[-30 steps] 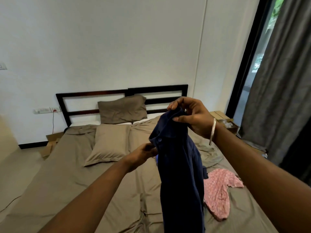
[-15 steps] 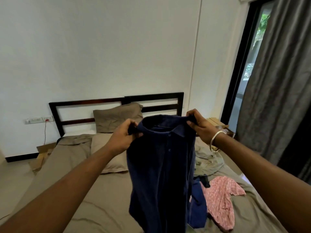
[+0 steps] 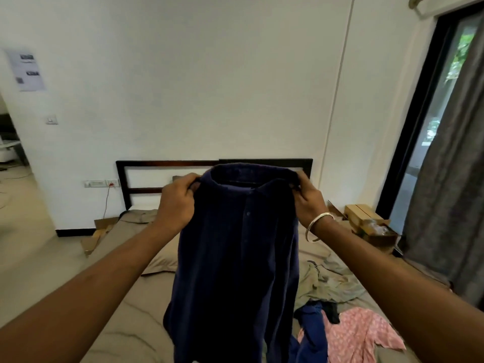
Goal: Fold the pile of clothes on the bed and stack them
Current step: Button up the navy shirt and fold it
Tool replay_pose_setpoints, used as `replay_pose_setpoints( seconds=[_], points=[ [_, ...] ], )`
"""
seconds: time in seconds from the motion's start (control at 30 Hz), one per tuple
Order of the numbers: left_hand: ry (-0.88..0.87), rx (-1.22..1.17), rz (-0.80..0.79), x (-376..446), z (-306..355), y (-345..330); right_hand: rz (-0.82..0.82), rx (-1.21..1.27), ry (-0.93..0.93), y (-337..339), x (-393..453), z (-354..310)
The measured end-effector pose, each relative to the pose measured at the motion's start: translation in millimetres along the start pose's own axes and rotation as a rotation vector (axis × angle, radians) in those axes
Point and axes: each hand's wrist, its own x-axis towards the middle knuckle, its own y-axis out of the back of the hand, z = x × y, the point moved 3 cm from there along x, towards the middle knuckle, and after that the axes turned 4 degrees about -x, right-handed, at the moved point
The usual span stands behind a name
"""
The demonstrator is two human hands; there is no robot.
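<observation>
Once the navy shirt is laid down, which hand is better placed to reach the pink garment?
Right, probably. The right hand grips the navy shirt on the side where the pink garment lies; the left hand would have to cross over.

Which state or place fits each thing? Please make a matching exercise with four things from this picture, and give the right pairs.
Things:
1. navy shirt
2. pink garment
3. bangle
4. cardboard box

Places or states:
A. lies on the bed at the lower right
B. sits on the right wrist
C. held up in the air at the shoulders by the left hand and the right hand
D. stands beside the bed, near the curtain

Pairs: 1-C, 2-A, 3-B, 4-D
</observation>
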Motion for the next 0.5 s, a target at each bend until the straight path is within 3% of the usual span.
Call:
replay_pose_setpoints(
  seconds=[0.1, 0.2, 0.3, 0.4, 0.5],
  points=[
    [0.054, -0.031, 0.014, -3, 16, -8, -0.109, 0.14, -0.027, 9, 10, -1],
    [0.026, 0.083, -0.248, -4, 23, -6, -0.255, -0.065, 0.053, 33, 24, 10],
    [0.001, 0.245, -0.403, -12, 24, -5, -0.23, -0.169, 0.143, 51, 26, 23],
    [-0.088, 0.325, -0.221, -23, 30, -8, -0.24, -0.02, 0.133, 54, 15, 35],
    [-0.068, 0.464, -0.059, -36, 30, -18, -0.237, -0.058, 0.18, 56, 6, 45]
  ],
)
